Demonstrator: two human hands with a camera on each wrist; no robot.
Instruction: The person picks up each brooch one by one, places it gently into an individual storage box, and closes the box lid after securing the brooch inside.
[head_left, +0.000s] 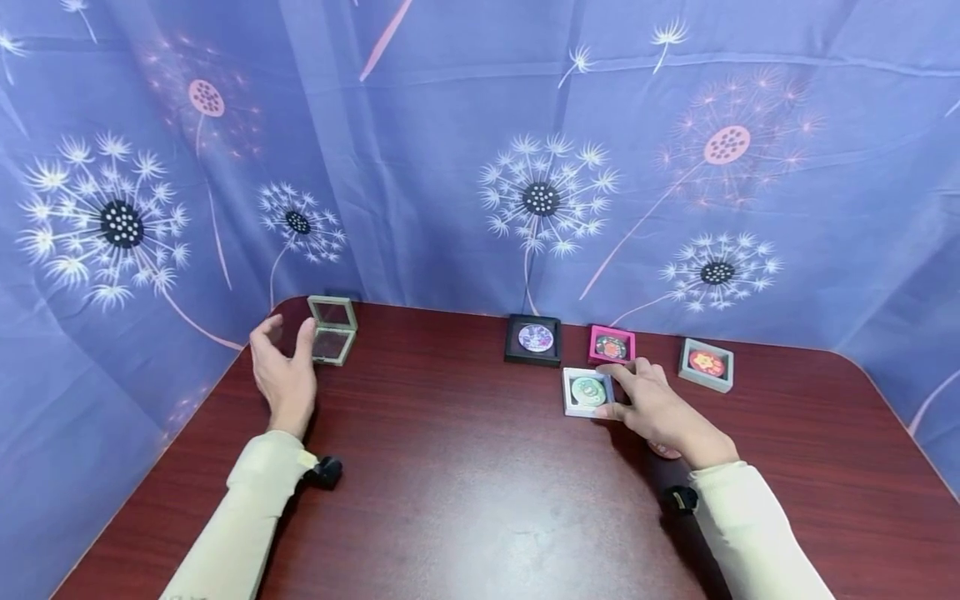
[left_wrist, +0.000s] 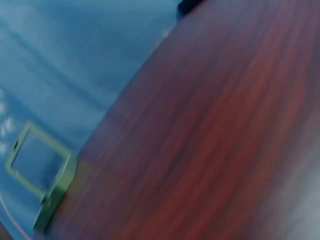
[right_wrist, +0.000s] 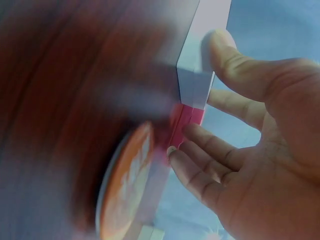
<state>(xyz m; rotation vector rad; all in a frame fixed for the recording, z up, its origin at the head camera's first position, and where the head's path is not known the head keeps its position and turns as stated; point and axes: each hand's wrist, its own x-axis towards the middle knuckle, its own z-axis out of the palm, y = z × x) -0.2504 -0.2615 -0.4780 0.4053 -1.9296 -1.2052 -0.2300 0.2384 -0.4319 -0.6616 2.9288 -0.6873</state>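
My right hand (head_left: pixel 660 408) pinches a small white display box (head_left: pixel 570 408) by its right side, thumb at the front corner and forefinger at the back. Inside that box sits a round green badge (head_left: pixel 588 392). In the right wrist view the thumb presses the white box's wall, and the other fingers reach toward a pink display box (right_wrist: pixel 186 127). At the far left my left hand (head_left: pixel 288 379) has its fingers loosely spread beside a green hinged case (head_left: pixel 343 348), whose lid stands up. Whether the thumb touches the case, I cannot tell.
Along the back edge stand a black box (head_left: pixel 512 354) with a purple badge and a grey box (head_left: pixel 718 385) with a red-yellow badge. An orange round badge (right_wrist: pixel 127 185) lies beneath my right wrist. A blue dandelion-print cloth (head_left: pixel 420 208) hangs behind the dark red table (head_left: pixel 450 467).
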